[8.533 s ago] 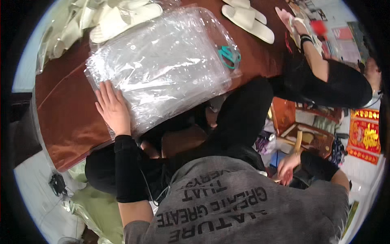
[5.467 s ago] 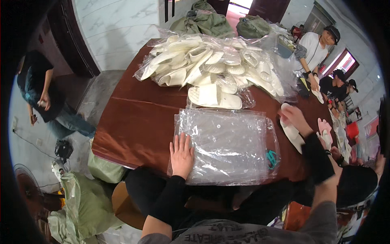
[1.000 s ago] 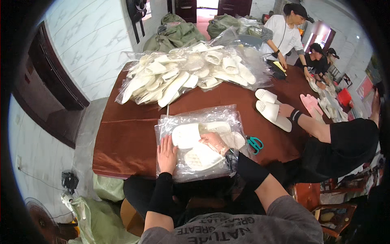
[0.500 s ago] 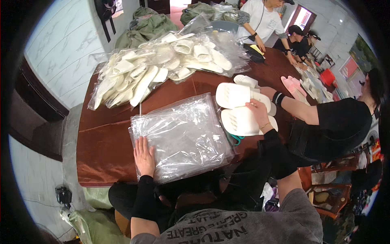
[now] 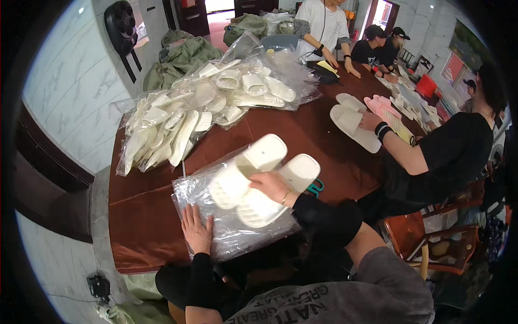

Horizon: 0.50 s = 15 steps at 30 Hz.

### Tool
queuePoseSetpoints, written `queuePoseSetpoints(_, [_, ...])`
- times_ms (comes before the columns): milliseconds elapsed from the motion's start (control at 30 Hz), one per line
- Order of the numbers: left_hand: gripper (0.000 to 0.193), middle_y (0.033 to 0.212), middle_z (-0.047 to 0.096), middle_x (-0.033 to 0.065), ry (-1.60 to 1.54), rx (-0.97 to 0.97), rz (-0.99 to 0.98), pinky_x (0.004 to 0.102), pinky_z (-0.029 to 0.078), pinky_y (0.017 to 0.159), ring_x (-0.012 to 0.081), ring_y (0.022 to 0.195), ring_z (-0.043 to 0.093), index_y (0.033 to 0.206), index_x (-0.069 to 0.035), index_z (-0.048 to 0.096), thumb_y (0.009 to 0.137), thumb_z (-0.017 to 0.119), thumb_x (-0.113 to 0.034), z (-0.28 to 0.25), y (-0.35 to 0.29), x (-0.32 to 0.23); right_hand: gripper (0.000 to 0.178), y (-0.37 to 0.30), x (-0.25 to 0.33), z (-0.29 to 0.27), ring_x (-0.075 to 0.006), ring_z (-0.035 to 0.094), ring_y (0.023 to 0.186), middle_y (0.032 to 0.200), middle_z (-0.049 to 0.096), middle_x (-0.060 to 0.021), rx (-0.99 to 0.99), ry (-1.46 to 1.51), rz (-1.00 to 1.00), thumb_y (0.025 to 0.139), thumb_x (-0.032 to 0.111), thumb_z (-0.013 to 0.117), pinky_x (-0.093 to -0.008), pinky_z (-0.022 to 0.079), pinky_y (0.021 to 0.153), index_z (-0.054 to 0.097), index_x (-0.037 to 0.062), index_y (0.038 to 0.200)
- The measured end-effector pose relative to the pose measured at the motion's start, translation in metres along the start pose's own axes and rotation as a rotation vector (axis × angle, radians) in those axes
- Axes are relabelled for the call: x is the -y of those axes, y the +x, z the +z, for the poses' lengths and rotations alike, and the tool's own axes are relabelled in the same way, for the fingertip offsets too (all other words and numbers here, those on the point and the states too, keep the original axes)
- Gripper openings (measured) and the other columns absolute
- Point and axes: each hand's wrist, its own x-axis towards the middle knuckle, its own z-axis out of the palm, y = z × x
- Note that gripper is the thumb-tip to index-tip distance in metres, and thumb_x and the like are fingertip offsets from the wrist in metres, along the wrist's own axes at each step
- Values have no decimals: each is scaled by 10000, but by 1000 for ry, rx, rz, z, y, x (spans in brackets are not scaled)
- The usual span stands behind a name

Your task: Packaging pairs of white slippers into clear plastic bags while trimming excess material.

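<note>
My right hand (image 5: pixel 271 186) grips a pair of cream slide slippers (image 5: pixel 265 153) by their straps. The pair is over a stack of clear plastic bags (image 5: pixel 237 240) at the table's near edge, with the toes and heels side by side. It cannot be told whether the soles touch the plastic. Flat on the stack's left side lies my left hand (image 5: pixel 197 228), fingers stretched and holding nothing. Teal-handled scissors (image 5: pixel 315 187) lie just right of the slippers, partly hidden.
Bagged cream slippers (image 5: pixel 205 100) are heaped at the table's far left. On the right a co-worker's hand (image 5: pixel 370 122) holds another pale pair (image 5: pixel 349 116), near pink slippers (image 5: pixel 382 109). Other people stand or sit along the brown-covered table (image 5: pixel 145 216). A wooden chair (image 5: pixel 442 245) stands at right.
My right hand has carried the slippers leftward from beside the bag stack to above it. The co-worker at right has drawn another pale pair away to the right.
</note>
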Motion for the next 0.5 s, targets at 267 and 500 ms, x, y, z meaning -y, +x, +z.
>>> queuePoseSetpoints(267, [707,1650,416,165,-45,18,-38,541,316,1224,373,1538,362,1551,-104,493,963,693,-443,-3,7,0,336,27,-158,-128,-294,714,938,998,768,-164,59,-56,78,902,320,752,-396,532,863,742,14,1040])
queuePoseSetpoints(500, [717,1634,435,172,-73,7,-41,546,312,1225,370,1535,363,1546,-83,498,962,706,-442,-3,17,7,334,138,-119,-200,-371,708,1094,1112,757,-162,-2,-790,108,945,362,656,-490,554,925,749,115,1150])
